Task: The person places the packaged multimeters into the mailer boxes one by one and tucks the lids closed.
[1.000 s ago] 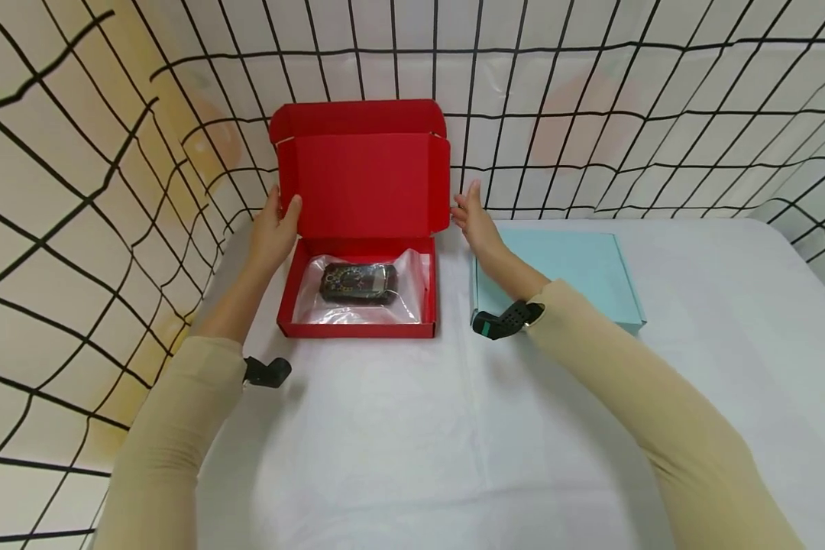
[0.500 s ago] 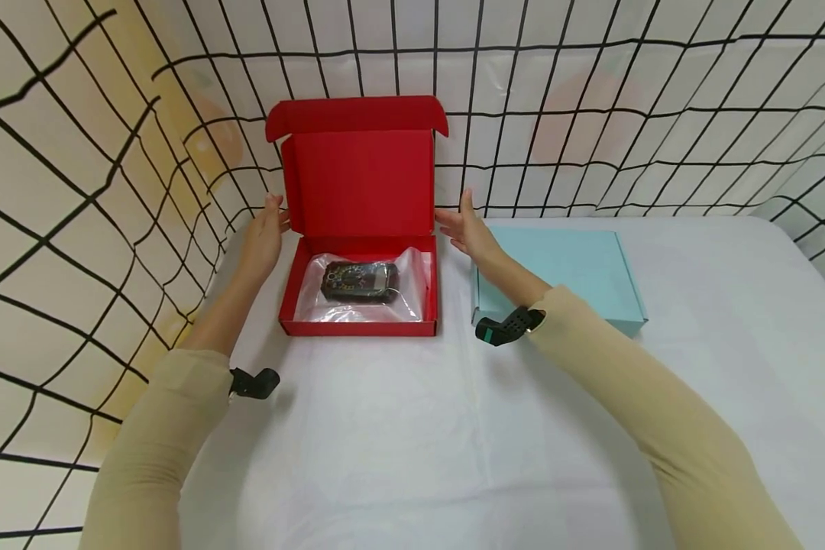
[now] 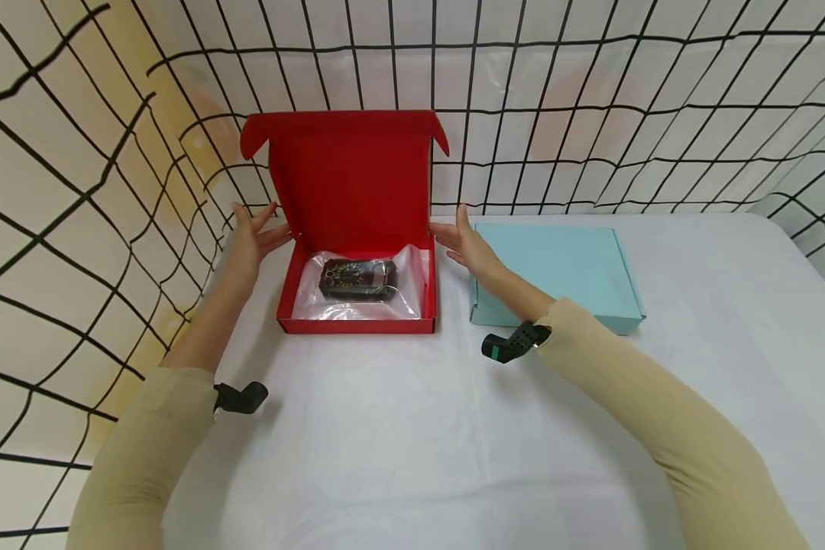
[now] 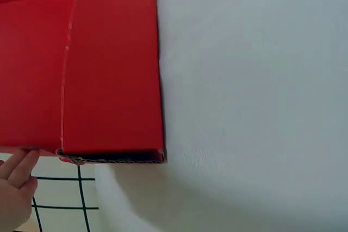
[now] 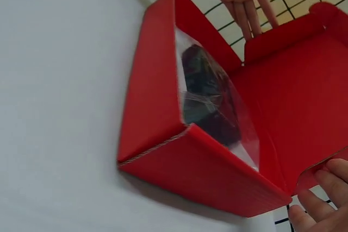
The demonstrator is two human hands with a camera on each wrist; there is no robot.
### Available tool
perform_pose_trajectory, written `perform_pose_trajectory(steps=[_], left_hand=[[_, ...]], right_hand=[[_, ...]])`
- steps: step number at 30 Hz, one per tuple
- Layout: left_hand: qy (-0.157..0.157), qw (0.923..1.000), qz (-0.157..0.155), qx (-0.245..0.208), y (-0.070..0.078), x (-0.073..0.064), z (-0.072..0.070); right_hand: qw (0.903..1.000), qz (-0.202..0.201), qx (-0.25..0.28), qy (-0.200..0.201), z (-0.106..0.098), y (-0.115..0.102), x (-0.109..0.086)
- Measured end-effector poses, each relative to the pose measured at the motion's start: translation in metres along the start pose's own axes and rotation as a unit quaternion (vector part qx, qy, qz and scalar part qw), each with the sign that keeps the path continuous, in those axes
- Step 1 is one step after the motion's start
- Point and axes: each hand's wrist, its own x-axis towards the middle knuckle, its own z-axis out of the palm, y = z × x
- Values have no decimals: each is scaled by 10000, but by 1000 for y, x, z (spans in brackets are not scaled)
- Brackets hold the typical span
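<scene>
A red cardboard mailer box [image 3: 357, 327] stands on the white table with its lid [image 3: 351, 176] raised and tilted forward. Inside, a dark patterned object [image 3: 359, 279], rounded at the ends, lies in a clear plastic bag [image 3: 412, 286]. At the lid's left side flap is my left hand [image 3: 249, 243], fingers extended and spread, fingertips at the flap. My right hand [image 3: 469, 248] has its straight fingers against the lid's right side, thumb pointing up. In the right wrist view, the right fingers [image 5: 331, 186] press the near side flap.
A closed light-blue box [image 3: 557, 267] lies on the table [image 3: 385, 443], right of the red one and under the right forearm. Black wire grid panels [image 3: 591, 114] rise behind the table and along its left side.
The red lid has tipped forward, its side flaps folding inward. My left hand has shifted from the lid's edge to its outer side; my right hand has moved left onto the lid's side.
</scene>
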Motion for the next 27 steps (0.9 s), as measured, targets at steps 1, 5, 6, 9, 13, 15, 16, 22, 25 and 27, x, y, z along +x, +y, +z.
perform_pose_trajectory(steps=[1,5,6,9,13,15,16,22,25,27], left_hand=[[-54,9999,15,-123,0,-2,-1],[-186,9992,224,-265,-2,-7,-6],[-191,9993,257,-211,-3,-8,-6],[-200,9995,213,-117,-7,-10,-9],[-202,9996,164,62,-13,-15,-12],[-235,9994,252,103,-14,-18,-13],[-272,9991,312,51,-14,-19,-14],[-824,9959,-36,-378,-8,-26,-25],[-1318,9900,-490,-126,-7,-26,-31],[-1513,9861,-619,309,-9,-27,-32]], right_hand=[[10000,24,10,-30,0,1,-2],[9999,98,69,-112,-1,5,-5],[9998,105,57,-150,-2,6,-6],[9992,168,-95,-352,-3,10,-7],[9966,364,-351,-645,-4,15,-11],[9953,486,-428,-724,-5,17,-14],[9948,555,-429,-735,-5,16,-15],[9954,761,380,-452,-7,7,-23],[9948,674,655,-397,-3,2,-25],[9957,689,454,-430,2,1,-26]])
